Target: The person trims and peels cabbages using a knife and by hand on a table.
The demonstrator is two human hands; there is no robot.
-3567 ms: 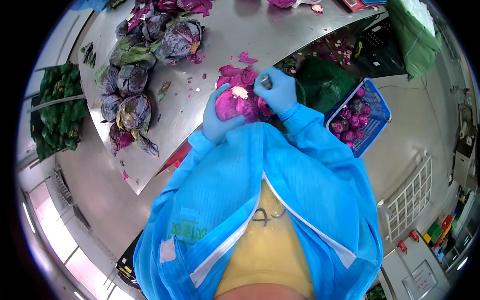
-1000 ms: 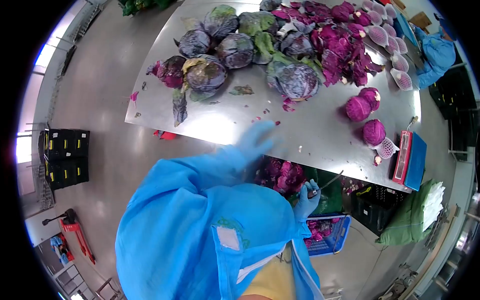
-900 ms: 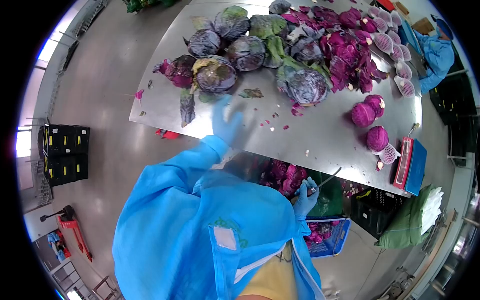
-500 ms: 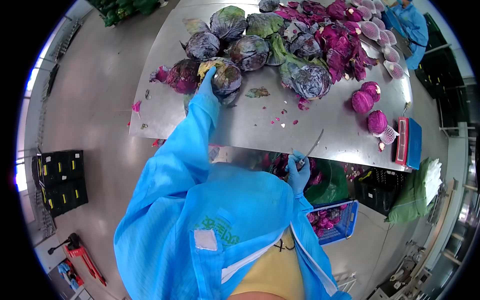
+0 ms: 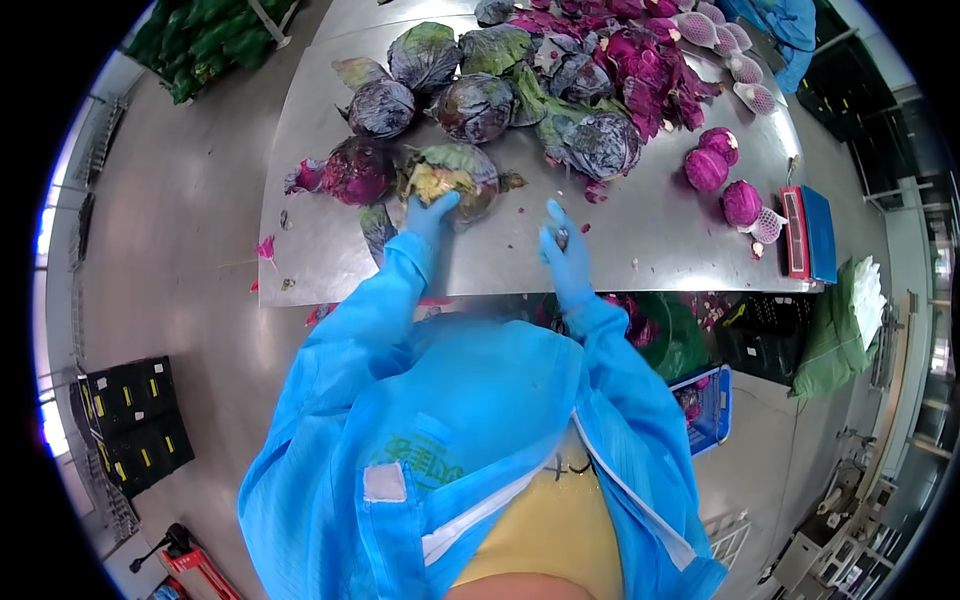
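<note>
Gloved in blue, my left hand (image 5: 432, 218) grips the near side of a cabbage with yellowed, green-purple outer leaves (image 5: 462, 180), which is blurred by motion. My right hand (image 5: 566, 250) is over the table's front edge, its fingers wrapped round a knife (image 5: 562, 238); only the dark handle shows and the blade cannot be made out. Left of the held cabbage lies a reddish-purple cabbage (image 5: 358, 171). Behind it sit more untrimmed cabbages (image 5: 474, 108), and to the right is another with loose leaves (image 5: 604, 145).
The steel table (image 5: 520, 262) bears loose purple leaves (image 5: 645, 75), trimmed cabbages (image 5: 707, 170), white foam nets (image 5: 754, 98) and a red-and-blue box (image 5: 808, 233). Below are a green bag (image 5: 678, 340), a blue basket (image 5: 712, 405) and a black crate (image 5: 765, 340). A co-worker's blue sleeve (image 5: 785, 30) shows at the back right.
My left hand went from a purple cabbage to the table, took hold of the yellowed one and drew it nearer. My right hand rose with the knife. The view has shifted.
</note>
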